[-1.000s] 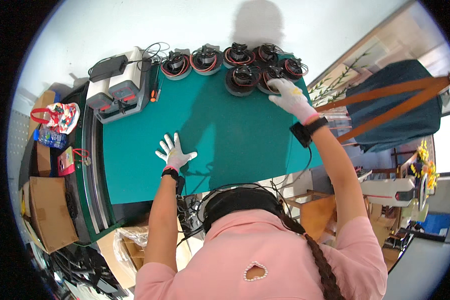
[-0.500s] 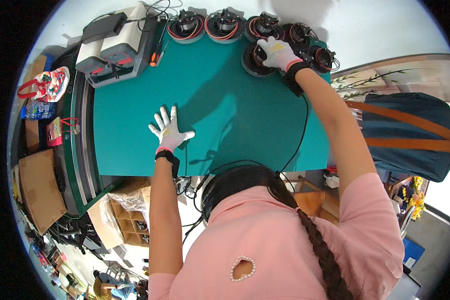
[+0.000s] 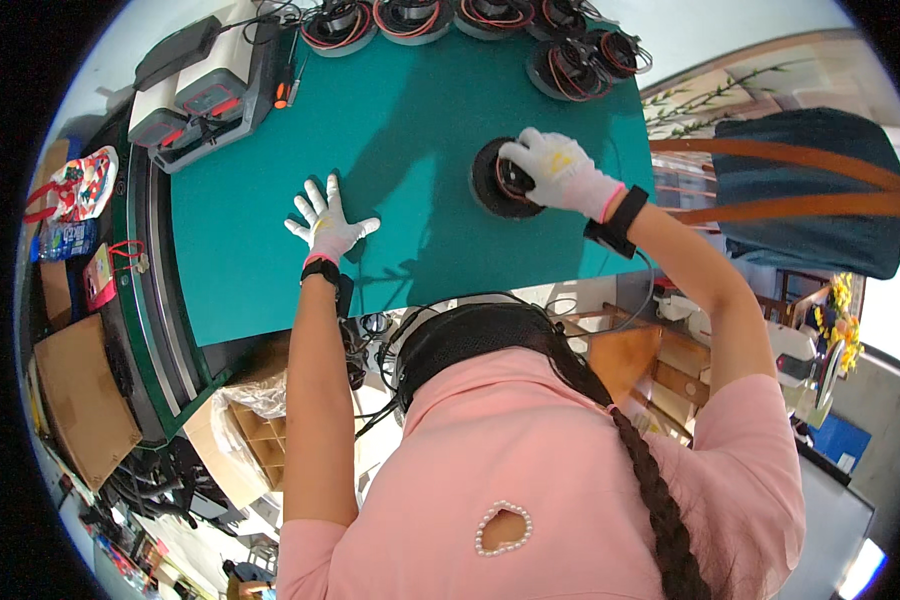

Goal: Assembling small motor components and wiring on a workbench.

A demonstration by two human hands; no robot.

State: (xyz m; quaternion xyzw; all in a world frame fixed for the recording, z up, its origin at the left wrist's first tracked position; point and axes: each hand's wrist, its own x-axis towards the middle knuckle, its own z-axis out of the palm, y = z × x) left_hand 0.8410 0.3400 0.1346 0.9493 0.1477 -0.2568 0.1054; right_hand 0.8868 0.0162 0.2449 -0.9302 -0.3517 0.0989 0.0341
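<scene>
The right hand (image 3: 558,172), in a white glove, holds a round black motor (image 3: 492,186) on the green bench (image 3: 440,250). The left hand (image 3: 329,226) is spread wide over it. More motors (image 3: 568,75) with red wires sit at the back.

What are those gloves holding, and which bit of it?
The right hand holds a round black thing, seemingly by its raised middle; fingers hide the exact spot. The left hand holds nothing.
</scene>
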